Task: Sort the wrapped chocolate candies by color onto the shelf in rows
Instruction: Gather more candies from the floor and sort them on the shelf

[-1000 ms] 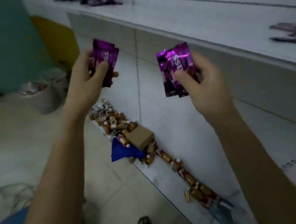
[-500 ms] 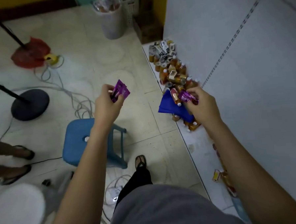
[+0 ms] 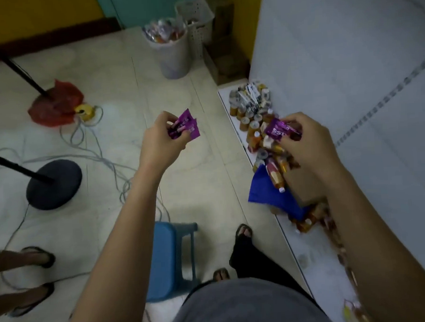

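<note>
Tiled floor [image 3: 108,75], L to R: red bag [image 3: 56,107], round stand base [image 3: 54,184] w/ cables [image 3: 100,152], blue stool [image 3: 170,259], white bin [image 3: 174,59], basket [image 3: 199,13]. Low shelf [image 3: 323,278], R edge: small bottles [image 3: 249,117] heaped, blue bag [image 3: 265,192] among them.

There is a single wide-angle view (worn on the person's head), tilted steeply down and forward from standing height. The tiled floor [image 3: 117,234] fills the left and far parts and the white shelf [image 3: 354,62] rises along the right. The blue stool [image 3: 168,259] and grey shorts [image 3: 246,306] lie close below at the near edge.
</note>
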`<action>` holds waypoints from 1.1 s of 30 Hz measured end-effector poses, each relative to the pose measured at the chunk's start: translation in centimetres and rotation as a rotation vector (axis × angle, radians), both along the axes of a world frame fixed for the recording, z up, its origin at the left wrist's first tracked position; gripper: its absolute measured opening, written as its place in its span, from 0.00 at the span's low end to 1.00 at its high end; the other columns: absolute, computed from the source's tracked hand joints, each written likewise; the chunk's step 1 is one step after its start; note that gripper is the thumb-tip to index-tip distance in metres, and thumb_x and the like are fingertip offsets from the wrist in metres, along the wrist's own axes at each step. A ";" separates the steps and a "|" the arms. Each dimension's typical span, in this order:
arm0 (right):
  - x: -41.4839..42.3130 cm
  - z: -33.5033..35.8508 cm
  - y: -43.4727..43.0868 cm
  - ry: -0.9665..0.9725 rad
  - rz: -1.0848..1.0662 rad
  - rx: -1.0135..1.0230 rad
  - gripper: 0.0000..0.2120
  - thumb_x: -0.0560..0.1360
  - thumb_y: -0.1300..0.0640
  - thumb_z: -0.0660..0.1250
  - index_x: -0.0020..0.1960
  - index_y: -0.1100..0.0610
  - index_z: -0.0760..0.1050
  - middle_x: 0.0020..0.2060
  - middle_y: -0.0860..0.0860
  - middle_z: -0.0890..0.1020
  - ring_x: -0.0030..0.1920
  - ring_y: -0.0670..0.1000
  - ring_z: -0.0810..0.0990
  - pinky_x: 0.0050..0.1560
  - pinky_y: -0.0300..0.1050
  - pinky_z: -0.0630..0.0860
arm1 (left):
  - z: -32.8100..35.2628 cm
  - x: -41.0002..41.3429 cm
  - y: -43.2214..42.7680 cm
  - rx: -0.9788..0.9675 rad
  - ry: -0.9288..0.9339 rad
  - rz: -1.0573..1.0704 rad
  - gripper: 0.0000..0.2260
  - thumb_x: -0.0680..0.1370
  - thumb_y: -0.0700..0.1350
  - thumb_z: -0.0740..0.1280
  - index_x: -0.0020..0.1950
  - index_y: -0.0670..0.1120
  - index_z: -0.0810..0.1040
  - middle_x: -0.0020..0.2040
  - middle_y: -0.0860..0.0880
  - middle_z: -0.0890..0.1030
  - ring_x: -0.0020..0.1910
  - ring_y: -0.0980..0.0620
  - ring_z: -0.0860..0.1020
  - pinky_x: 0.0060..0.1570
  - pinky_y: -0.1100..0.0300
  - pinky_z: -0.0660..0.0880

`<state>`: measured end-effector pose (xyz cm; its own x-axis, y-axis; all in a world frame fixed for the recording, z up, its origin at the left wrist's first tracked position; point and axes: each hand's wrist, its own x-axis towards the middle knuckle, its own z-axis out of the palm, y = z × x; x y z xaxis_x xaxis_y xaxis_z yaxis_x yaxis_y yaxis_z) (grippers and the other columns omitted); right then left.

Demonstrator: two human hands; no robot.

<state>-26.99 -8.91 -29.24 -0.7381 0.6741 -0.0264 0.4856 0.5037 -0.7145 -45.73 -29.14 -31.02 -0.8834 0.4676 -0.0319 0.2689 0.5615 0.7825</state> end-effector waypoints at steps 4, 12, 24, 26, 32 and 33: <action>-8.9 6.7 5.6 0.167 0.053 0.092 0.14 0.75 0.61 0.67 0.60 0.54 0.73 0.47 0.48 0.78 0.44 0.44 0.76 0.33 0.22 0.64 | 5.3 -7.9 5.7 0.132 0.105 0.008 0.09 0.74 0.45 0.69 0.50 0.49 0.71 0.43 0.50 0.81 0.34 0.56 0.82 0.31 0.66 0.75; -18.9 22.1 12.3 0.395 0.159 0.343 0.12 0.74 0.60 0.67 0.56 0.50 0.72 0.46 0.44 0.77 0.44 0.44 0.76 0.41 0.30 0.69 | 21.8 -19.3 18.3 0.451 0.398 -0.177 0.10 0.74 0.45 0.71 0.51 0.48 0.72 0.43 0.53 0.81 0.38 0.54 0.84 0.44 0.50 0.81; -14.1 34.5 22.0 0.035 -0.647 0.682 0.10 0.74 0.55 0.66 0.55 0.50 0.75 0.47 0.50 0.76 0.36 0.43 0.74 0.31 0.33 0.69 | 37.1 -18.8 48.8 0.256 0.406 -1.292 0.16 0.72 0.48 0.74 0.56 0.49 0.74 0.47 0.49 0.84 0.41 0.55 0.83 0.45 0.59 0.78; -13.2 34.5 24.6 -0.034 -0.813 0.611 0.11 0.73 0.57 0.67 0.55 0.57 0.77 0.49 0.56 0.80 0.40 0.51 0.77 0.39 0.41 0.73 | 36.9 -17.5 53.5 0.205 0.290 -1.426 0.18 0.71 0.44 0.74 0.59 0.49 0.74 0.50 0.45 0.84 0.43 0.51 0.83 0.50 0.56 0.79; -11.2 29.8 30.7 0.126 -0.912 0.134 0.23 0.76 0.54 0.68 0.69 0.57 0.69 0.63 0.57 0.76 0.58 0.52 0.77 0.60 0.44 0.72 | 33.6 -14.2 62.0 -0.092 0.379 -1.659 0.36 0.68 0.47 0.78 0.72 0.53 0.66 0.68 0.49 0.71 0.63 0.49 0.72 0.59 0.57 0.70; -10.9 29.2 31.0 0.080 -0.932 0.184 0.27 0.76 0.50 0.67 0.72 0.55 0.65 0.67 0.55 0.73 0.63 0.52 0.74 0.60 0.41 0.68 | 33.2 -14.3 62.6 -0.067 0.424 -1.689 0.35 0.68 0.50 0.77 0.72 0.55 0.65 0.71 0.51 0.67 0.68 0.49 0.67 0.63 0.55 0.66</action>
<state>-37.92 22.11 0.00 0.1030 0.9808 0.1657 0.7016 0.0465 -0.7110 -60.06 33.47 2.17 0.5821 0.8131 -0.0030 0.7059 -0.5035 0.4982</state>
